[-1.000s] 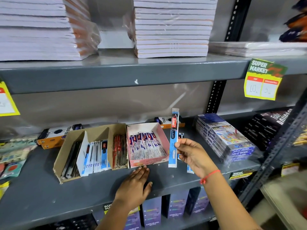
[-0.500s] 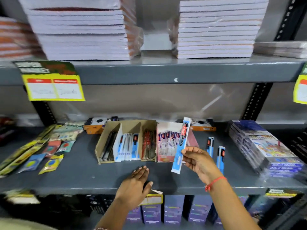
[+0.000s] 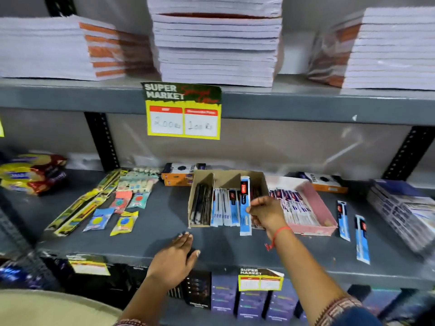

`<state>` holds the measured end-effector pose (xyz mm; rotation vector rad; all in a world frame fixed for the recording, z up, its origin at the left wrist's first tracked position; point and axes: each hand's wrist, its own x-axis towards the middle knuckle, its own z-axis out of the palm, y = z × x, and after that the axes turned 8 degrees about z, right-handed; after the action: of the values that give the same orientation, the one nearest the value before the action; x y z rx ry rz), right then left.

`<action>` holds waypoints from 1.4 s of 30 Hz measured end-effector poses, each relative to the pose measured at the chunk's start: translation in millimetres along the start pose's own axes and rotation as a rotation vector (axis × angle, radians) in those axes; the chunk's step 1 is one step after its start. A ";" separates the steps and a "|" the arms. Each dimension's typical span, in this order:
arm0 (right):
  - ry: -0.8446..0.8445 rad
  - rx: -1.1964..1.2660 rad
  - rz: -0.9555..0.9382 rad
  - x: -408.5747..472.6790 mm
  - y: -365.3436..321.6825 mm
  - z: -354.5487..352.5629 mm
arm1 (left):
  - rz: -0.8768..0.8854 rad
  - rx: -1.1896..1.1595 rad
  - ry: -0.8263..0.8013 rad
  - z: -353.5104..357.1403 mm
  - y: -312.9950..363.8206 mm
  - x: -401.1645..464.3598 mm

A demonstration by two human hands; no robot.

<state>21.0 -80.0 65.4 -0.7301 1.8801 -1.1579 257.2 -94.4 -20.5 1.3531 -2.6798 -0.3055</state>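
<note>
My right hand (image 3: 267,214) pinches a long blue and white pen packet (image 3: 244,205), held upright over the front of a brown cardboard box (image 3: 226,178). That box holds black pens on the left and several blue packets in its middle section. My left hand (image 3: 175,260) rests flat with straight fingers on the grey shelf (image 3: 164,217) near its front edge. A pink box (image 3: 320,208) with several small packets stands right of the cardboard box. Two loose blue pen packets (image 3: 342,220) lie on the shelf further right.
Yellow and blue sachets (image 3: 123,223) and long yellow packets (image 3: 80,210) lie on the left of the shelf. Stacked notebooks (image 3: 216,43) fill the upper shelf above a price tag (image 3: 183,111). Wrapped book packs (image 3: 404,212) sit at far right. Boxes stand on the shelf below.
My right hand has carried the pen packet leftward, from in front of the pink box to the cardboard box. The view has swung left. My left hand stays on the shelf.
</note>
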 end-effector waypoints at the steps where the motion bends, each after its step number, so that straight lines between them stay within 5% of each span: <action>1: 0.029 -0.051 0.001 3.1 -3.1 6.4 | -0.003 0.024 -0.003 -2.1 -4.4 -0.9; 8: 0.199 -0.545 -0.093 15.4 -18.7 34.4 | 0.004 0.020 0.015 -8.6 -19.8 4.2; 16: 0.200 -0.877 -0.116 26.7 -36.1 66.2 | 0.032 0.019 0.105 16.4 -31.2 13.0; 33: 0.123 -1.307 -0.135 61.1 -21.5 88.0 | 0.067 0.019 0.186 18.8 -32.7 12.6; 42: 0.195 -1.268 -0.313 34.0 -33.5 76.7 | 0.074 0.068 0.170 17.9 -31.3 13.9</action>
<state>70.9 -155.3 64.2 -1.6477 2.6510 -0.0248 269.9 -121.6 -45.0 1.2332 -2.6125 -0.0873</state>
